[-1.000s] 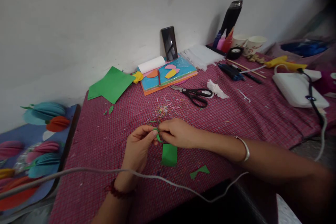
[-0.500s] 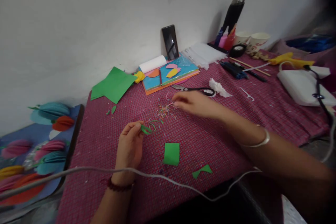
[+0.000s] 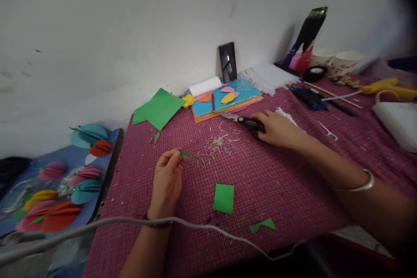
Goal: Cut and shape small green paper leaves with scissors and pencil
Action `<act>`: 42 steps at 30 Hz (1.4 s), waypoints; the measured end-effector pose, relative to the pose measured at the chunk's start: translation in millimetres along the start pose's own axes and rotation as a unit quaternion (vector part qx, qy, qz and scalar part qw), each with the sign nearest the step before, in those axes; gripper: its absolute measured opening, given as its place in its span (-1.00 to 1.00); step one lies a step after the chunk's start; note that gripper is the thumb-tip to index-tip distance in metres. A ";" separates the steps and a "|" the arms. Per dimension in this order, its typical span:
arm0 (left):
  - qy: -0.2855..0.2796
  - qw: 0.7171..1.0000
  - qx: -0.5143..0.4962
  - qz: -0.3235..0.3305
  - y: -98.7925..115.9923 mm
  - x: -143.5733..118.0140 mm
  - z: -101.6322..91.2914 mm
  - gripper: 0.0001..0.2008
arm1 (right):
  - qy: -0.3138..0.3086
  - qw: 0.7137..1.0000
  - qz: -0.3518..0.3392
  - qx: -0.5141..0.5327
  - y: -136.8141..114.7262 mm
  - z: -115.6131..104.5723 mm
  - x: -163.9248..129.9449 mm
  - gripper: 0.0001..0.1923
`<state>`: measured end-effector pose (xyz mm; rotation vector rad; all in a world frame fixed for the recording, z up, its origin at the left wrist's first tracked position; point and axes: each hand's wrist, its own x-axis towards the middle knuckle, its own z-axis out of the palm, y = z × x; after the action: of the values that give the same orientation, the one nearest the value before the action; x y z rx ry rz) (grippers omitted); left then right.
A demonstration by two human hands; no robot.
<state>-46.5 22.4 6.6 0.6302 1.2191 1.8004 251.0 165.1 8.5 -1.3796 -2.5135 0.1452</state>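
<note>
**Left hand pinching a green strip, right hand on the scissors**

The left hand (image 3: 167, 178) is pinching a thin green paper strip (image 3: 188, 155) between thumb and fingertips, holding it just above the checked red surface (image 3: 286, 182). Over to the right, the right hand (image 3: 276, 128) is lying on the black scissors (image 3: 249, 122), fingers curling around the handles. Between the hands, colourful paper shreds (image 3: 221, 141) are littering the cloth. A green paper rectangle (image 3: 223, 198) is lying flat nearer the person, well apart from both hands.
</note>
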 end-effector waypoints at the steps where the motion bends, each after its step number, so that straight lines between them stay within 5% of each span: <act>1: -0.008 0.999 0.023 0.037 2.2 -1.0 0.7 -0.88 | 0.002 0.998 -0.011 0.069 -3.4 -1.6 -2.4 -0.50; 5: -0.055 0.968 0.162 0.185 12.1 -7.1 2.0 -0.96 | -0.083 0.941 -0.098 0.312 -27.3 -10.9 -17.1 -0.35; 9: -0.073 0.920 0.262 0.281 19.1 -14.4 3.2 -0.90 | -0.157 0.915 -0.188 0.321 -51.6 -17.3 -26.8 -0.34; 17: -0.095 0.868 0.339 0.351 19.6 -22.9 6.2 -0.80 | -0.164 0.902 -0.185 0.353 -59.7 -4.3 -28.9 -0.35; 19: -0.128 0.826 0.378 0.398 18.7 -23.9 5.0 -0.76 | -0.169 0.894 -0.189 0.369 -61.2 -2.9 -28.5 -0.37; 24: -0.205 0.663 0.469 0.546 21.1 -31.6 4.0 -0.71 | -0.199 0.872 -0.194 0.404 -65.1 -5.3 -27.3 -0.43; 26: -0.209 0.634 0.485 0.565 23.0 -35.4 4.0 -0.72 | -0.199 0.869 -0.184 0.414 -65.9 -6.7 -27.8 -0.46; 29: -0.196 0.626 0.480 0.582 23.9 -38.8 3.0 -0.73 | -0.184 0.868 -0.166 0.430 -66.9 -7.2 -30.1 -0.48; 32: -0.179 0.656 0.459 0.571 21.2 -39.2 2.7 -0.69 | -0.180 0.870 -0.154 0.433 -67.1 -5.9 -32.5 -0.53; 35: -0.126 0.753 0.396 0.511 14.6 -35.3 5.4 -0.69 | -0.149 0.891 -0.147 0.403 -62.5 -3.0 -31.6 -0.58; 39: -0.015 0.958 0.175 0.228 2.1 -20.1 8.8 -0.93 | -0.019 0.961 -0.097 0.258 -41.2 3.8 -22.2 -0.56; 42: 0.010 1.000 -0.009 -0.018 -6.4 -8.4 7.4 -0.89 | 0.031 0.991 -0.040 0.124 -18.9 10.3 -13.6 -0.58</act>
<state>-34.1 19.9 4.1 0.5770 1.2186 1.7907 239.7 143.9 0.2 -1.1654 -2.4007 0.3783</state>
